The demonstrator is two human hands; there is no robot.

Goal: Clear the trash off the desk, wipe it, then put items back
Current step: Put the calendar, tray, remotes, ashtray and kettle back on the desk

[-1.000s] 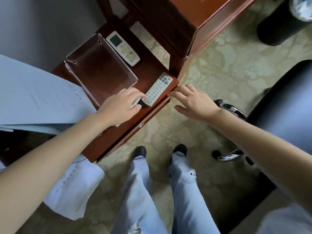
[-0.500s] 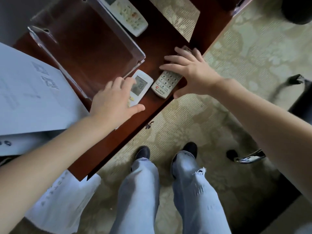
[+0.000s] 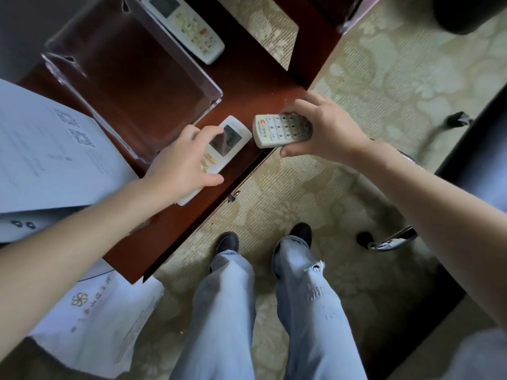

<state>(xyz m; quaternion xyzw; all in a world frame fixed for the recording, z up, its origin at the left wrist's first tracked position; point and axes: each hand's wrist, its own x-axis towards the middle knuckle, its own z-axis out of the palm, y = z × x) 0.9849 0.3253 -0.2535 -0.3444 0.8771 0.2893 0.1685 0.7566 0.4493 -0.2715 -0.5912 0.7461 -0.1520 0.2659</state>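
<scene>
The right hand point(image 3: 326, 130) is gripping a keypad remote point(image 3: 281, 130), fingers curled over its far end and thumb under its near edge, holding it just past the desk point(image 3: 247, 86) corner at about 1 o'clock from the person's shoes. The left hand point(image 3: 182, 163) is lying spread over a white remote with a screen point(image 3: 229, 139), fingers on its top and thumb along its near side; whether it is actually clasping the remote cannot be told. That remote is lying flat on the dark red desk, its screen end pointing toward 1 o'clock, close beside the keypad remote without clearly touching it. At 11 o'clock from the left hand a clear acrylic stand point(image 3: 131, 78) is sitting on the desk, and beyond it, at 12 o'clock, a second long white remote point(image 3: 183, 26) is lying flat. Printed sheets of paper point(image 3: 52, 149) are covering the desk at 9 o'clock. A white printed bag point(image 3: 96, 319) is hanging below the desk's near edge, over the patterned carpet point(image 3: 384, 78).
</scene>
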